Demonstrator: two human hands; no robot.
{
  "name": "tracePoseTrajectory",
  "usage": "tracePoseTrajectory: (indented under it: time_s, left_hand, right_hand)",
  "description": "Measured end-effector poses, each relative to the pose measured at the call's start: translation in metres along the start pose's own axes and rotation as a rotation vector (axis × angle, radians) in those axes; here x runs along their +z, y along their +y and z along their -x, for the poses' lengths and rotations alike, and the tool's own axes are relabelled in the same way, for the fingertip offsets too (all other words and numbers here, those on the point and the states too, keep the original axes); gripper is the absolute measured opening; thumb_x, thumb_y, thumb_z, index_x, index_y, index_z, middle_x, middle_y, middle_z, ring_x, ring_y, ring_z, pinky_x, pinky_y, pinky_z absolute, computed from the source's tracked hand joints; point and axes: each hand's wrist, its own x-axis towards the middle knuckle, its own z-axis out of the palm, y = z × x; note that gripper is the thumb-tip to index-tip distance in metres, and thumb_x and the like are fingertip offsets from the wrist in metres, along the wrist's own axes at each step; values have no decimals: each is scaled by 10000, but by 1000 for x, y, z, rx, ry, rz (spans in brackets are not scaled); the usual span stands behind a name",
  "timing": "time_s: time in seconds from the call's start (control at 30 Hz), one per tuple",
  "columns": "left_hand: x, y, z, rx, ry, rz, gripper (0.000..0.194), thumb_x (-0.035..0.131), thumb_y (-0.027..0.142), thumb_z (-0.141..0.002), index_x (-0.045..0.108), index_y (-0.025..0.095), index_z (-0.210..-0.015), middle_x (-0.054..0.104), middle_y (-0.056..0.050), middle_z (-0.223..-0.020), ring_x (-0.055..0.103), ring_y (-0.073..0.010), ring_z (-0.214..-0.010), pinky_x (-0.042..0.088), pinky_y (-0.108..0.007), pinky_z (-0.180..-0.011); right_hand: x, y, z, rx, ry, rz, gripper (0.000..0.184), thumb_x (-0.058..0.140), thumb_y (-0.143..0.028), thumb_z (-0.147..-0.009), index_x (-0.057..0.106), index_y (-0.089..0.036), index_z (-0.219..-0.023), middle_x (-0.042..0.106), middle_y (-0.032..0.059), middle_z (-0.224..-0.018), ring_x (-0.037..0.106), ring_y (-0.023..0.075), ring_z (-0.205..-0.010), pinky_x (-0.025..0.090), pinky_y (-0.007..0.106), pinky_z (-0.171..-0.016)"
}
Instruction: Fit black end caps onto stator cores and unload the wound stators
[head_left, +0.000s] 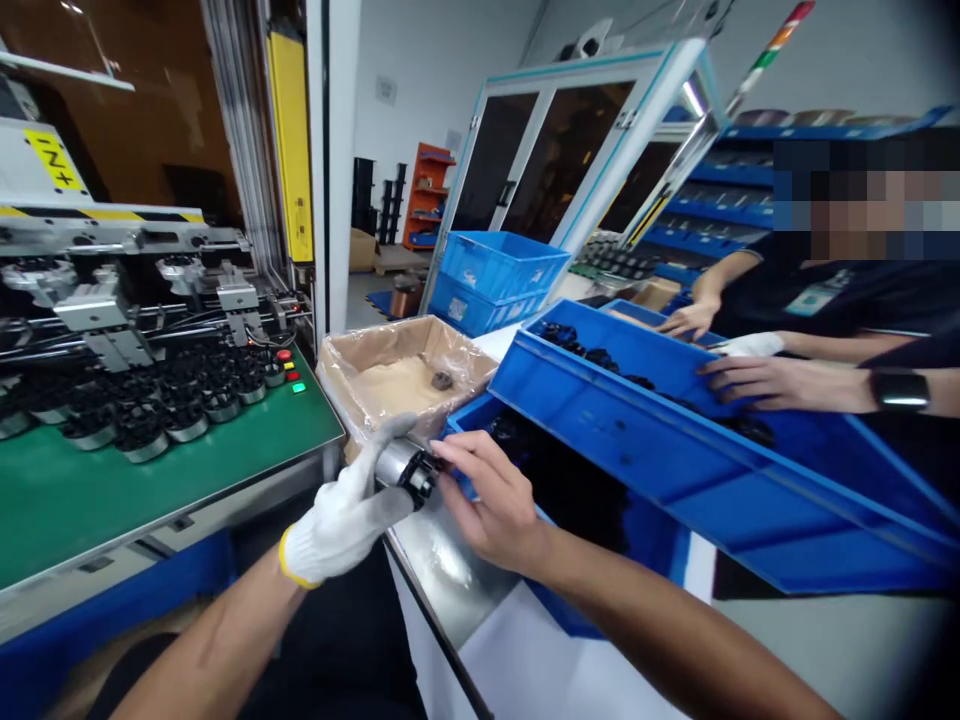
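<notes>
My left hand [341, 515], in a white knitted glove with a yellow cuff, is wrapped round a motor stator [396, 462]. This is a silver metal cylinder with a black plastic end that faces right. My bare right hand [491, 500] has its fingertips closed at the black end; whether a small separate piece is between them I cannot tell. Just beyond both hands stands a carton lined with clear plastic [375, 385], with one small dark part [441, 381] inside. Under my right hand is a shiny metal surface [450, 570].
Several similar stators [142, 435] stand on a green worktop [247, 450] under a machine at left. A large blue bin [660, 440] of black parts tilts over a lower blue bin [675, 560] at right. A co-worker's hands [787, 385] reach into the upper bin.
</notes>
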Motion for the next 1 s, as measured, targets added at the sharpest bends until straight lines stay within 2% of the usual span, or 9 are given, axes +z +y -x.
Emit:
tracePoseTrajectory:
  time_s: [0.1,0.2,0.33,0.43,0.67,0.87,1.0]
  left_hand:
    - [7,1,0,-12,-2,-235,909,788,372,-761,378,294,-1569,662,-56,-1315,616,-285,-1169,467,-376,-1053]
    - [16,7,-3,-51,58,-358,946,792,293,-726,360,318,-1568,680,-26,-1271,642,-262,-1110,488,-352,-1007]
    - [22,11,-7,9,85,-263,870,808,333,-758,414,299,-1533,659,-30,-1322,633,-248,-1160,480,-308,-1020]
    - [21,12,-8,40,98,-225,846,837,351,-753,460,297,-1508,661,-26,-1324,621,-253,-1183,463,-297,-1045]
    - [13,13,-8,-98,125,-319,820,812,362,-764,469,327,-1509,673,-11,-1311,615,-284,-1191,432,-355,-1083]
    - [9,17,-11,-36,101,-257,735,783,282,-757,546,283,-1453,669,-29,-1332,575,-305,-1265,406,-370,-1135]
    - [8,13,-13,-61,109,-207,699,777,293,-759,574,269,-1427,658,-44,-1360,559,-319,-1295,392,-389,-1158]
  right_hand:
    - [1,1,2,62,52,3,355,585,-12,-884,604,-170,-1202,644,94,-991,648,158,-875,593,271,-714]
    - [-2,3,3,51,68,-3,390,577,18,-867,611,-183,-1199,644,98,-1017,656,171,-934,602,296,-764]
    - [-6,8,5,-31,-50,-44,582,583,-50,-822,521,-141,-1393,615,176,-1167,645,257,-1091,620,401,-845]
    - [-6,14,8,-76,-90,32,670,622,-75,-800,475,-108,-1454,605,201,-1194,642,282,-1113,622,406,-867]
    - [-2,17,7,-82,-68,106,575,625,-83,-861,507,-149,-1419,652,162,-1134,661,248,-1062,622,374,-830]
    - [-2,18,7,-108,-87,131,543,637,-123,-884,502,-140,-1410,663,164,-1115,662,248,-1039,624,382,-819]
    - [0,18,9,-59,-89,111,573,637,-184,-910,459,-177,-1454,664,159,-1153,664,267,-1067,631,398,-845]
